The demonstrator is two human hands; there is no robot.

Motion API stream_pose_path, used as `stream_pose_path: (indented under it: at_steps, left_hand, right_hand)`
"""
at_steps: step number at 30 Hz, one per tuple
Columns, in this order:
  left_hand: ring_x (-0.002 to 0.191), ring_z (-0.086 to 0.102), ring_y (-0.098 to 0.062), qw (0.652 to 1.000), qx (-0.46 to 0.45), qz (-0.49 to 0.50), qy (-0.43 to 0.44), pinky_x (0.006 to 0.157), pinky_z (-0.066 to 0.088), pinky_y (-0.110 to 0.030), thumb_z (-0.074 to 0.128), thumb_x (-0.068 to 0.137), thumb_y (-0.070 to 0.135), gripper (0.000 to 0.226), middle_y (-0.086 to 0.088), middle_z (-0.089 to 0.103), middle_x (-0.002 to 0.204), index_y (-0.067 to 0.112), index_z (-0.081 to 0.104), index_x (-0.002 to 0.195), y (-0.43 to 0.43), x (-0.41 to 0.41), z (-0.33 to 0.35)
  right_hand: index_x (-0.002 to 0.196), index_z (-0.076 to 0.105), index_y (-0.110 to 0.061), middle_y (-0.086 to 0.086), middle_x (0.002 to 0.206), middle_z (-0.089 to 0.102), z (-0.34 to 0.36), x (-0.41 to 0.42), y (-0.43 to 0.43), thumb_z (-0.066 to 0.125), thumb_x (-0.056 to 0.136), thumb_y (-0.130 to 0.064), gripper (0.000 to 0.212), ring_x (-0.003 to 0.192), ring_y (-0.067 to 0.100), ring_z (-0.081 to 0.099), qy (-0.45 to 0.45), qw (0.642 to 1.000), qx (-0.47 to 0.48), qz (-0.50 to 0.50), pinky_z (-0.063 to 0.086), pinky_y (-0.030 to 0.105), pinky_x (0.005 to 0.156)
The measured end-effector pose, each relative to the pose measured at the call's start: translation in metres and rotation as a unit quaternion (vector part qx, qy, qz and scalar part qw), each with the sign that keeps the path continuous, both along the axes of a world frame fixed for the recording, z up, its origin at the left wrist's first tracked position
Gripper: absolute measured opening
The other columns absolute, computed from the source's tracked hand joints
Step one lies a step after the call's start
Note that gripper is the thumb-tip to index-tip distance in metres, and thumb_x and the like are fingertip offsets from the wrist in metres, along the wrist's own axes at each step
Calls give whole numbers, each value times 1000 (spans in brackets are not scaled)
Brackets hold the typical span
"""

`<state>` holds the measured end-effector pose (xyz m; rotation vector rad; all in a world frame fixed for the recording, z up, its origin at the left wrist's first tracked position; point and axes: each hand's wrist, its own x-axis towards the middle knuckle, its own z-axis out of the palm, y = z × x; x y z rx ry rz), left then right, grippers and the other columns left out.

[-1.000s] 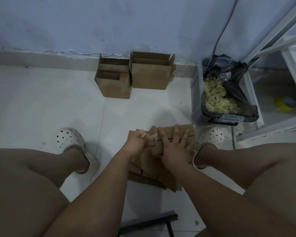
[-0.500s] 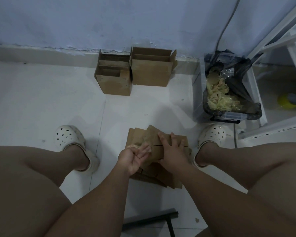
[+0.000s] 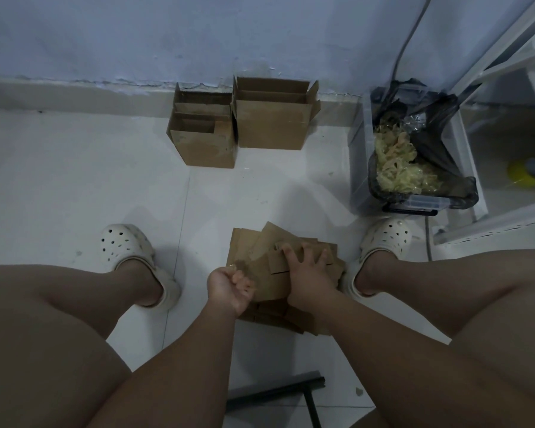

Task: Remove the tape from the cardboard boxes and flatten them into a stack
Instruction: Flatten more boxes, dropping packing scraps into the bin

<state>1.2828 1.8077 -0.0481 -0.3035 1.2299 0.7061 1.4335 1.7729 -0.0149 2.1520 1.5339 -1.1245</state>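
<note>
Flat pile point(image 3: 254, 242) looks well along: right hand point(image 3: 306, 274) presses it with spread fingers, left hand point(image 3: 229, 287) curls round what looks like tape point(image 3: 236, 267), 2 boxes point(image 3: 204, 146) by the wall left.

The left grip point(image 3: 230, 287) curls round a small pale scrap point(image 3: 233, 267), too blurred to name. The right grip point(image 3: 306, 273) and both forearms cover the middle and near edge of the stack point(image 3: 250, 242), so its sheets cannot be counted. The front box point(image 3: 204, 149) hides the lower part of the box behind it point(image 3: 203, 98). A black bag point(image 3: 439, 118) hides part of the crumpled mass in the bin point(image 3: 357, 156). A yellow thing point(image 3: 521, 174) on the rack point(image 3: 507, 47) is a blur; the right edge cuts the rack off. The cable point(image 3: 410, 35) leaves at the top edge and passes behind the bin. The bottom edge cuts off a dark bar point(image 3: 278, 392).
</note>
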Motion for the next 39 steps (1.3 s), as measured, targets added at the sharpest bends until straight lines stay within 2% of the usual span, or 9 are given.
stream_pose_path:
  at_steps: [6, 9, 13, 19, 23, 26, 29, 34, 39]
  left_hand:
    - [50, 27, -14, 991, 78, -110, 2, 56, 27, -27, 37, 77, 11, 8, -1, 33, 57, 17, 42, 78, 29, 0, 22]
    - [55, 43, -14, 962, 137, -236, -27, 59, 34, -27, 41, 70, 4, 39, -2, 50, 64, 12, 56, 105, 38, 12, 35]
    - [104, 61, -24, 902, 214, -363, 96, 84, 54, -33, 36, 91, -5, 42, -12, 63, 110, 18, 68, 106, 40, 40, 44]
    - [97, 66, -19, 895, 276, -320, 145, 88, 55, -28, 44, 92, -8, 35, -12, 65, 107, 10, 58, 120, 40, 54, 35]
    - [77, 63, -14, 886, 284, -307, 200, 66, 54, -23, 49, 93, 0, 43, -9, 62, 93, 27, 36, 123, 29, 65, 34]
    - [69, 56, -9, 744, 358, -415, 383, 60, 48, -22, 52, 93, 12, 23, -4, 61, 86, 7, 48, 115, 24, 62, 29]
    - [74, 63, -19, 653, 391, -534, 368, 62, 54, -30, 37, 99, 16, 28, -11, 67, 86, 5, 63, 97, 17, 62, 26]
    - [101, 59, -21, 703, 379, -541, 265, 83, 53, -35, 32, 101, 19, 34, -5, 58, 120, 12, 38, 134, 21, 69, 31]
    - [121, 51, -16, 783, 334, -498, 164, 87, 50, -27, 18, 100, 51, 51, 3, 47, 140, 35, 20, 148, 20, 69, 29]
  right_hand:
    - [147, -5, -42, 4, 155, -16, 1, -6, 3, 59, 83, -6, 97, 139, 50, -18, -2, 1000, -6, 4, 34, 62, 104]
    - [148, -6, -40, 4, 156, -18, -1, -6, 4, 61, 83, -11, 97, 139, 50, -19, 1, 1000, -9, 4, 31, 63, 105]
    - [149, -10, -38, 4, 156, -19, -5, 0, 7, 73, 74, -44, 112, 138, 50, -22, 40, 999, -21, -4, 19, 62, 112]
    - [152, 6, -28, 8, 159, 2, -10, -2, 1, 64, 74, -66, 104, 145, 39, 0, -20, 995, 86, -42, 12, 50, 116]
    - [151, 18, -21, 5, 158, 13, -12, -11, 2, 63, 79, -57, 92, 145, 30, 11, 2, 986, 132, -98, 22, 43, 115]
    - [152, 5, -29, 4, 149, 34, -8, -7, 7, 68, 82, -31, 94, 136, 24, 34, 124, 953, 182, -207, 35, 42, 110]
    - [147, -2, -47, 1, 133, 50, -4, -2, 6, 66, 78, -5, 106, 114, 20, 54, 178, 949, 202, -162, 51, 40, 94]
    - [146, 36, -17, 10, 134, 51, -4, -7, 9, 49, 95, -3, 54, 121, 20, 50, 180, 920, 303, -172, 36, 4, 92]
    - [137, 44, -22, 9, 111, 47, 4, -3, 18, 52, 92, -11, 47, 102, 25, 49, 145, 937, 298, -111, 35, 23, 79]
